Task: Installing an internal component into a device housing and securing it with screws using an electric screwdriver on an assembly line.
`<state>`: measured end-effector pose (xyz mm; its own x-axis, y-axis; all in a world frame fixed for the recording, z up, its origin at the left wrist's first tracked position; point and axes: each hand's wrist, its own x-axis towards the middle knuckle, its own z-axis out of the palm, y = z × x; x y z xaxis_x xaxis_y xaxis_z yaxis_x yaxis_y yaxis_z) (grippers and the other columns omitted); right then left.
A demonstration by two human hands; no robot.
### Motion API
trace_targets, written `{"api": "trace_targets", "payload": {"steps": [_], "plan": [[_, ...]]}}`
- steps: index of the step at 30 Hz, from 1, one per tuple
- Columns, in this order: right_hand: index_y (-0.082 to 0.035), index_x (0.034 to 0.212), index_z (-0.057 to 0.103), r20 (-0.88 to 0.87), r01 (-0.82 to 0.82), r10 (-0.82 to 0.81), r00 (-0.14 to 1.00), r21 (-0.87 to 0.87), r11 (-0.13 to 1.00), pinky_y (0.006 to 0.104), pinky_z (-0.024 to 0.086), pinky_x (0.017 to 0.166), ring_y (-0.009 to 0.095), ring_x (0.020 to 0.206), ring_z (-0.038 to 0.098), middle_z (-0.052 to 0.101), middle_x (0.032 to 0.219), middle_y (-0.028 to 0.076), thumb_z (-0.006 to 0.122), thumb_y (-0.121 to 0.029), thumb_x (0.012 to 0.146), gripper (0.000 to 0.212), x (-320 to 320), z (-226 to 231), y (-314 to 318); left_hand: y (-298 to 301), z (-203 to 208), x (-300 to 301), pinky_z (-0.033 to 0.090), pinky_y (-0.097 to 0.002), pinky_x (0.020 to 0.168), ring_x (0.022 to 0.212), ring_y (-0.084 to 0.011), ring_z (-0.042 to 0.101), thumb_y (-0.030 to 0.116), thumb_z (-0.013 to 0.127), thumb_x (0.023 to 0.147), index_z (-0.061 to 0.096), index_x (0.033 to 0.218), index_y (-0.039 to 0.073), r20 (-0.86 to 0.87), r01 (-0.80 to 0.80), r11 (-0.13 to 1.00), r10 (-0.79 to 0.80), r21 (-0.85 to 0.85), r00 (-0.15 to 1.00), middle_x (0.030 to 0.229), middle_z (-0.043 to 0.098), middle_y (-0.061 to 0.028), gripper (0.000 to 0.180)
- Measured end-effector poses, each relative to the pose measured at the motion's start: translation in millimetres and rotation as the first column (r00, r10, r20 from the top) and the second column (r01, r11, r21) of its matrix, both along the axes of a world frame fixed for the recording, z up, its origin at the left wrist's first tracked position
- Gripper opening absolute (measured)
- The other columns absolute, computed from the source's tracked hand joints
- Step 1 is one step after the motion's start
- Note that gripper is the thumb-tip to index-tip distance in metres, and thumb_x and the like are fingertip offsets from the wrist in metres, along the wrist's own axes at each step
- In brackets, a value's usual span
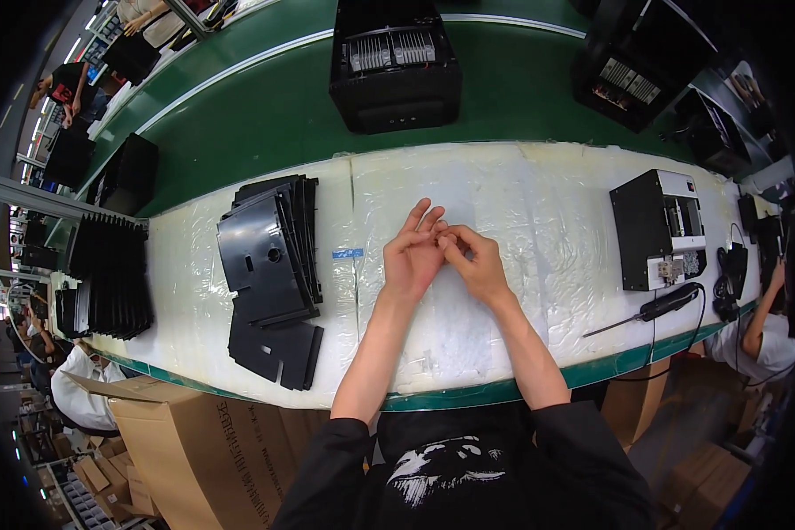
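Panels point(254, 252), black, stacked left on table point(495, 177), corded screwdriver point(671, 303) right, presumably for easy reach. Left hand point(412, 263) palm up, fingers half-curled; right hand point(479, 267) pinched against its fingertips; any held item indiscernible.

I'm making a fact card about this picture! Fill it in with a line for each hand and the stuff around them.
Left hand: bare, palm up, meeting the right hand's fingertips
Right hand: bare, back up, fingers bent
Between the fingertips: too small to tell
Worktop: white table covered in clear plastic
Left on table: stacked flat black plastic panels
Near left forearm: small blue strip
Right on table: black-and-white boxy machine; black-handled screwdriver with long metal shaft
Beyond table: black boxy unit on green surface
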<state>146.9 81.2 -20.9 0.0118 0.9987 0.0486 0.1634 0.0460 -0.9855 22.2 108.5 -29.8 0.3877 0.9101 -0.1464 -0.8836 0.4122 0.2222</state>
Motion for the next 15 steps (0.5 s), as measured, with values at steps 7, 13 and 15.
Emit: {"api": "trace_targets", "payload": {"steps": [7, 13, 15], "plan": [[0.001, 0.091, 0.061, -0.089, -0.004, 0.0, 0.996, -0.047, 0.999, 0.0232, 0.043, 0.053, 0.009, 0.057, 0.052, 0.06, 0.067, 0.004, 0.054, -0.018, 0.086, 0.021, -1.5, 2.1, -0.8, 0.7, -2.1, -0.8, 0.041, -0.0371, 0.084, 0.093, -0.0225, 0.05, -0.001, 0.043, 0.071, 0.04, 0.12, 0.004, 0.013, -0.007, 1.0, 0.007, 0.006, 1.0, 0.112, 0.049, -0.0128, 0.05], [0.003, 0.091, 0.06, -0.263, -0.034, 0.02, 0.965, -0.052, 0.998, 0.0245, 0.045, 0.058, 0.011, 0.059, 0.055, 0.061, 0.07, 0.007, 0.051, -0.016, 0.088, 0.022, 3.3, -1.4, -0.7, -0.4, 0.2, 1.3, 0.04, -0.0384, 0.087, 0.094, -0.0235, 0.05, -0.001, 0.044, 0.07, 0.04, 0.12, 0.004, 0.037, -0.003, 1.0, 0.002, 0.019, 0.999, 0.112, 0.049, -0.014, 0.05], [0.003, 0.09, 0.06, -0.273, -0.024, 0.012, 0.962, -0.043, 0.999, 0.0247, 0.045, 0.059, 0.011, 0.06, 0.055, 0.061, 0.07, 0.007, 0.05, -0.016, 0.088, 0.022, 3.1, -0.7, 1.1, -0.4, -0.8, 1.2, 0.04, -0.0386, 0.087, 0.094, -0.0236, 0.05, -0.001, 0.044, 0.07, 0.04, 0.12, 0.004, 0.043, -0.005, 1.0, 0.005, 0.015, 0.999, 0.112, 0.05, -0.0141, 0.05]]}}
